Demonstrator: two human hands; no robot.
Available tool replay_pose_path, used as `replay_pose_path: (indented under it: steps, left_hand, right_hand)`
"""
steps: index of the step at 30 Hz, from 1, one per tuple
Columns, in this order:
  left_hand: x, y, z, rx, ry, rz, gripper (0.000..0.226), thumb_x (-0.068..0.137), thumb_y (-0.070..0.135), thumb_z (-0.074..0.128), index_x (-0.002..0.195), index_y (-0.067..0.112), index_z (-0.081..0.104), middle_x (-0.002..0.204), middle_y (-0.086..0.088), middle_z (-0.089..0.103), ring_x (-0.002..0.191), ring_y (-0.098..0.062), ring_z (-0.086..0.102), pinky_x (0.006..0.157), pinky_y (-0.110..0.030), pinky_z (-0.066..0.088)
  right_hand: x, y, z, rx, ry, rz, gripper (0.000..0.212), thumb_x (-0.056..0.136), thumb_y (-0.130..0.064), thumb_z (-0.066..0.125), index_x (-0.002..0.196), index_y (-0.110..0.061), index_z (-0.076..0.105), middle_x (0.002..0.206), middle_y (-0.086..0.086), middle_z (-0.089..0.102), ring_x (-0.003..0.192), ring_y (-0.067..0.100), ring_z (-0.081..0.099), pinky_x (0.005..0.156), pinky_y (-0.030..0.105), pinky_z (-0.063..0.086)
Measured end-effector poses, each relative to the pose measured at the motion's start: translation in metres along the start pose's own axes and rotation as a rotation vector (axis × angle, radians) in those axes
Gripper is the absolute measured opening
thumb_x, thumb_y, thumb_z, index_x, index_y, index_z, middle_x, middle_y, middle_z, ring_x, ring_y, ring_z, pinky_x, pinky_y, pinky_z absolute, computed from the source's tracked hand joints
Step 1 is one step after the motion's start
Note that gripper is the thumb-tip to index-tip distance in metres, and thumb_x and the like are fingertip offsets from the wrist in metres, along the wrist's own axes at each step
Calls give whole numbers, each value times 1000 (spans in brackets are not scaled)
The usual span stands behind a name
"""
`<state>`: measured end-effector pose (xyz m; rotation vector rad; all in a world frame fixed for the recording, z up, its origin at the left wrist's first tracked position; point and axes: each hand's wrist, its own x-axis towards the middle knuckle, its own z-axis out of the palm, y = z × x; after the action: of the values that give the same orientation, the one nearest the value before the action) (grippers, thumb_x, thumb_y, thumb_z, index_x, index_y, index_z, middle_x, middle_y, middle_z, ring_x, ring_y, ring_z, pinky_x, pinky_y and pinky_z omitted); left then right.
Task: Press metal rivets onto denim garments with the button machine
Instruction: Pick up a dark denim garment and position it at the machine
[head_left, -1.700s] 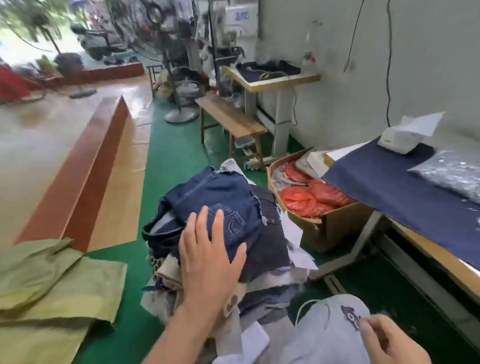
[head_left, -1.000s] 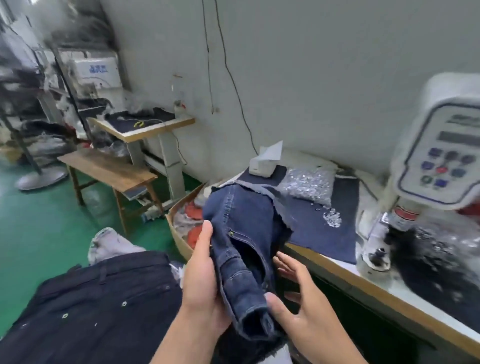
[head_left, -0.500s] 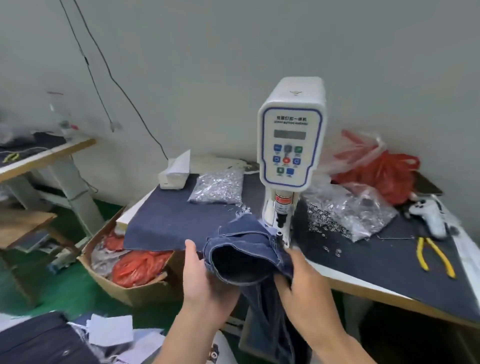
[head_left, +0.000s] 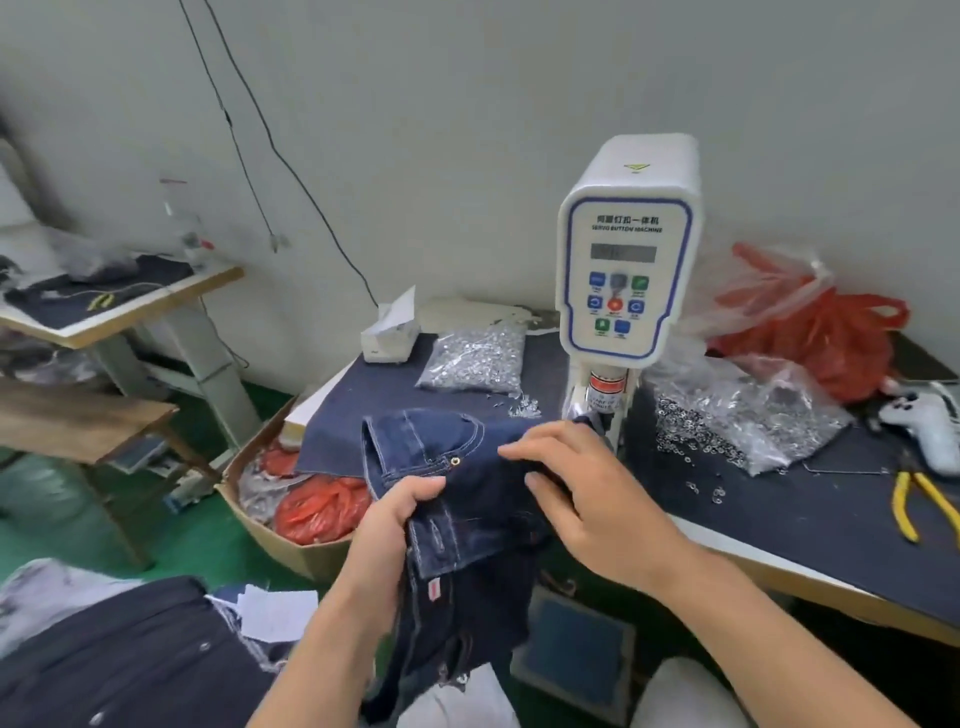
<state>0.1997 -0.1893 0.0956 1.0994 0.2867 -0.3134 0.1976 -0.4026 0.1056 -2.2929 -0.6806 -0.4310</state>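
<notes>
Dark denim jeans (head_left: 457, 499) are held in front of the button machine (head_left: 626, 260), the waistband end laid over the table edge (head_left: 769, 564) and the legs left hanging towards the floor, presumably so that only the part to be riveted has to be steered. The fabric is gripped by the left hand (head_left: 395, 519), fingers curled round a bunched fold just below the pocket corner, where one brass rivet (head_left: 455, 461) is already seated. The right hand (head_left: 576, 483) is laid on the cloth with fingers nearly straight and spread, pressing it flat close to the machine's press head (head_left: 602, 400); nothing is pinched by it. This looks like a positioning step, the next spot being smoothed and slid beneath the punch. Supplies are kept within reach: a clear bag of silver rivets (head_left: 475, 358) to the left of the machine, and a spilled bag of ring parts (head_left: 727, 421) to its right. Yellow-handled pliers (head_left: 914, 509) lie farther right on the blue cloth.
</notes>
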Motion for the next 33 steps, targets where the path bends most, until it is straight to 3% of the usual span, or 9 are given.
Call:
replay_pose_path:
  steps: [5,9,13,17,21,23,26,29,33]
  left_hand:
    - [1,41,-25,331,-40,48,52,60,6,74,108,-15,72,94,-31,75,81,-34,75,85,-41,63]
    - [-3,61,-32,436,-242,33,45,52,17,76,94,2,83,97,-27,77,78,-38,77,69,-40,64]
    - [17,66,-29,520,-289,57,36,61,17,79,96,10,84,106,-24,78,89,-35,78,77,-40,64]
    - [34,60,-18,665,-379,32,34,69,19,83,103,13,82,114,-21,77,99,-33,77,88,-41,63]
    - [48,53,-13,882,-499,1,20,89,19,78,108,22,82,119,-11,78,111,-30,75,95,-40,59]
    - [52,52,-10,1009,-527,32,16,98,21,73,113,24,79,119,-4,79,113,-25,75,98,-37,57]
    - [53,45,-9,1193,-467,184,17,105,21,65,119,28,72,115,8,79,108,-12,74,94,-29,57]
    - [52,30,-9,1071,-361,229,25,104,19,65,128,27,62,111,10,77,102,-11,75,89,-36,63]
    - [47,21,-9,1093,-386,406,53,102,28,64,140,58,42,121,23,64,102,10,63,86,-11,48]
  right_hand:
    - [46,-6,-17,19,-266,-49,57,98,-21,60,148,-44,46,158,-22,37,148,0,27,122,28,21]
    - [55,-8,-32,165,-441,24,37,92,-51,63,128,-52,57,119,-28,62,104,-2,60,86,16,47]
    - [39,5,-27,306,-451,48,11,94,-35,72,94,-27,65,85,-12,66,72,4,55,68,24,45]
    - [12,19,-27,257,-562,117,20,91,-37,71,84,-25,56,89,-15,60,82,2,54,74,15,40]
    - [1,22,-31,59,-559,57,24,93,-33,65,80,-29,45,100,-12,54,105,13,47,93,29,40]
    - [-3,21,-33,48,-521,66,27,95,-33,63,78,-30,42,93,-9,53,94,13,47,87,31,41]
    - [-7,25,-34,-30,-448,129,23,96,-45,63,84,-32,50,85,-7,53,79,9,47,76,27,39]
    - [-12,34,-41,-360,-517,212,16,98,-51,58,103,-36,59,98,-13,51,102,7,41,96,36,34]
    - [-18,32,-46,-133,-416,180,5,97,-36,66,95,-35,62,96,-15,59,105,2,47,93,30,40]
